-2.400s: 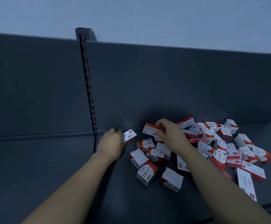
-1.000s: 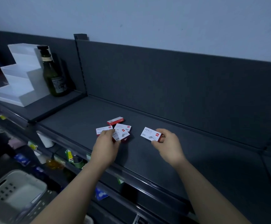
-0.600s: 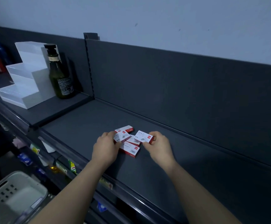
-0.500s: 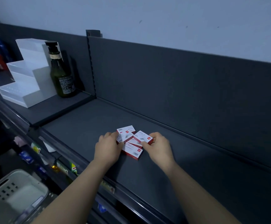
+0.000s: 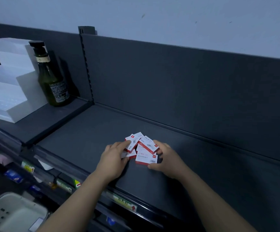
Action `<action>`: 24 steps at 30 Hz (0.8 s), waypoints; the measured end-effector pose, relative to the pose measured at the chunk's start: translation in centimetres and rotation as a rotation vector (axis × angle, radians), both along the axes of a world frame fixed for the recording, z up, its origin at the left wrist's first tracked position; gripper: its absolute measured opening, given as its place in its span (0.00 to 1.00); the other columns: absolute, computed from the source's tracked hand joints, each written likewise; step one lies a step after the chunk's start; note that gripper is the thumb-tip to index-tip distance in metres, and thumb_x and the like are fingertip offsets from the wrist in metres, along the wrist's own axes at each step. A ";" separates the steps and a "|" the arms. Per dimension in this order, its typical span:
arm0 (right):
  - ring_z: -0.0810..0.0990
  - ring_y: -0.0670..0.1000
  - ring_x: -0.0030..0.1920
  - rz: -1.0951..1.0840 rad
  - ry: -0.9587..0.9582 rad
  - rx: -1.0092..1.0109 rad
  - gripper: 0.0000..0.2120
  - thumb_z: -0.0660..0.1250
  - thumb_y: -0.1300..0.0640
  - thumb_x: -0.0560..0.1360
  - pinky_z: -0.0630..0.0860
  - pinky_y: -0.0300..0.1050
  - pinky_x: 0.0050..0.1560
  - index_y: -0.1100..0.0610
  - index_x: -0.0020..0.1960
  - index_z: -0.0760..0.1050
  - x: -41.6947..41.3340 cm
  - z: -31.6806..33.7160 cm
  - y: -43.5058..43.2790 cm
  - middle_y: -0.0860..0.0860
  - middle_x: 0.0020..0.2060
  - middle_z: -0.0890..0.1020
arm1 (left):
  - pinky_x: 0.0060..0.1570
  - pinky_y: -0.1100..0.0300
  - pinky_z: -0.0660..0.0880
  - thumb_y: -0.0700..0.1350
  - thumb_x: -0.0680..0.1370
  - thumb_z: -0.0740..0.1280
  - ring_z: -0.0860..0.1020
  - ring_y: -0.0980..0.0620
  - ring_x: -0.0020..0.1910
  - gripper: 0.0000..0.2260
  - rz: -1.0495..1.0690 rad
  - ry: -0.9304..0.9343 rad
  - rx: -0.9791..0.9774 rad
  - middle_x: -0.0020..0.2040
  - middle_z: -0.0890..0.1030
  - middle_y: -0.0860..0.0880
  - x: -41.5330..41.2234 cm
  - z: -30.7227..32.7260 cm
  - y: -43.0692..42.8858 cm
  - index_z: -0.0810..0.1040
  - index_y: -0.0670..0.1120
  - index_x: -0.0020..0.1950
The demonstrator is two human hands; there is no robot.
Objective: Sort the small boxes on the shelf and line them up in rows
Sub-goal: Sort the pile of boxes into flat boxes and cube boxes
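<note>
dark grey shelf (image 5: 85, 139), pale wall (image 5: 152, 14) behind, green bottle (image 5: 54, 84) and white stepped stand (image 5: 7, 84) off left, small boxes (image 5: 144, 149) piled messily mid-shelf, left hand (image 5: 114, 158) and right hand (image 5: 167, 156) cupping the pile, fingers curled round its sides

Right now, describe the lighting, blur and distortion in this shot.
Head view: dim, bluish light; the bottle casts a shadow on the back panel; the small boxes show legible print; the basket at lower left is blurred; the slotted upright looks bowed.
</note>
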State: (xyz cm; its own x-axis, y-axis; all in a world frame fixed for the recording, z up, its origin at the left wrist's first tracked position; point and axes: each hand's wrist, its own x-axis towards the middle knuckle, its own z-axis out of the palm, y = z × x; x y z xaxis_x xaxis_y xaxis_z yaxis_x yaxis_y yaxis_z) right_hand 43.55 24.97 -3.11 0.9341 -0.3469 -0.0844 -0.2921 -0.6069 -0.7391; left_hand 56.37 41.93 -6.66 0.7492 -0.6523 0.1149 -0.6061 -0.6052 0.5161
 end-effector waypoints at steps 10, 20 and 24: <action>0.72 0.41 0.49 -0.169 -0.053 -0.010 0.34 0.75 0.58 0.67 0.68 0.33 0.49 0.50 0.69 0.66 3.4 -0.2 4.6 0.45 0.54 0.71 | 0.61 0.54 0.65 0.44 0.79 0.60 0.67 0.44 0.62 0.22 -0.013 -0.010 0.040 0.67 0.71 0.48 3.6 0.9 1.2 0.65 0.53 0.73; 0.59 0.49 0.73 -0.316 0.008 -0.326 0.33 0.67 0.46 0.75 0.57 0.41 0.71 0.53 0.75 0.60 0.7 0.6 5.1 0.49 0.74 0.62 | 0.62 0.53 0.63 0.49 0.78 0.62 0.69 0.45 0.63 0.17 -0.074 -0.247 0.008 0.65 0.74 0.50 2.7 3.4 0.8 0.74 0.50 0.66; 0.61 0.50 0.73 -0.371 0.065 -0.454 0.28 0.62 0.47 0.78 0.57 0.41 0.71 0.55 0.75 0.61 -3.2 1.6 4.2 0.50 0.73 0.64 | 0.60 0.53 0.64 0.47 0.77 0.64 0.74 0.44 0.59 0.13 -0.195 -0.325 -0.066 0.60 0.79 0.49 -0.1 5.2 -1.0 0.78 0.48 0.60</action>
